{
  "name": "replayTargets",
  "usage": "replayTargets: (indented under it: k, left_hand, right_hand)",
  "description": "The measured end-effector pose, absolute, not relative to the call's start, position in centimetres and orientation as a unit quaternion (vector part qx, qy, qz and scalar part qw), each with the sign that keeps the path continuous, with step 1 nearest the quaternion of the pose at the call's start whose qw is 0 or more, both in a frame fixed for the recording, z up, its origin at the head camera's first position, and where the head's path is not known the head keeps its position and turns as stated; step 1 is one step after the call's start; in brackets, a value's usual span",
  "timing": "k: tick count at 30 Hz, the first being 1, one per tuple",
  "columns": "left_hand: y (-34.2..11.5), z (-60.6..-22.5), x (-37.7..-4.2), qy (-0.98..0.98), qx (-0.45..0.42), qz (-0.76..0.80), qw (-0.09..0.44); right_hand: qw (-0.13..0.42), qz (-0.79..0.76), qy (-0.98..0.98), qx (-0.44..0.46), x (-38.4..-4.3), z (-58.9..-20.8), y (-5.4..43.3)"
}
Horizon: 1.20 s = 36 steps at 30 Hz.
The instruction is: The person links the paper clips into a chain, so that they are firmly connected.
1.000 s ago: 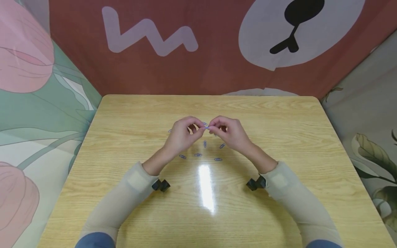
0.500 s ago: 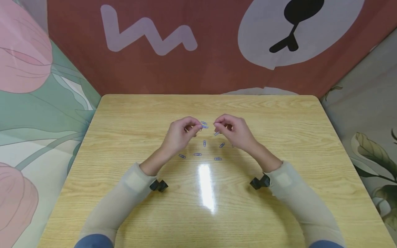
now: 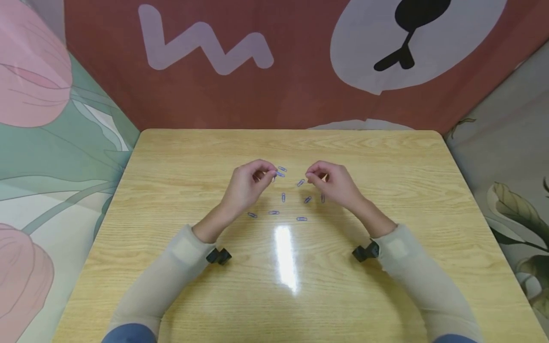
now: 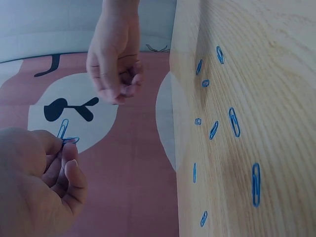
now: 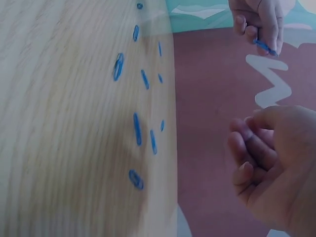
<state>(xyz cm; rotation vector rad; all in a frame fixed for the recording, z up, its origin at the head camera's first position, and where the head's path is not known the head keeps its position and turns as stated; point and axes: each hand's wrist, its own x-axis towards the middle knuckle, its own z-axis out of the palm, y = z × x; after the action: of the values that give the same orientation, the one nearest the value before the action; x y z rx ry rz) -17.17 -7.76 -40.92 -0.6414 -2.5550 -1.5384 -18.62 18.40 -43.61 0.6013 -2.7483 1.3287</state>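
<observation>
Shifted toward the desk's right edge [image 3: 475,214]: your right hand [image 3: 336,184], fingers loosely curled, apart from your left hand [image 3: 249,184], which pinches two paperclips [image 4: 62,129].

Over the table [image 3: 193,152], the left hand [image 3: 249,186] holds a pinch — the right hand [image 3: 336,186], also over the table, hangs loosely curled.

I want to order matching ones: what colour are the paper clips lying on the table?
Blue. The paper clips show best in the left wrist view.
</observation>
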Motion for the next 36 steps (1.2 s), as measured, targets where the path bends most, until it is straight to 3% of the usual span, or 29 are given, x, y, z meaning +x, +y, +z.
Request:
replayTargets:
  k: [18, 36]
  left_hand:
    - [-8.0, -40.7, -17.1, -0.844, -0.211, -0.491, 0.049]
    - [-8.1, -41.0, -17.3, -0.837, -0.208, -0.504, 0.052]
  right_hand:
    - [-0.110, 0.302, -0.934, 0.156, -18.9, -46.6, 21.6]
    - [-0.114, 0.283, -0.942, 0.139, -19.0, -48.2, 21.9]
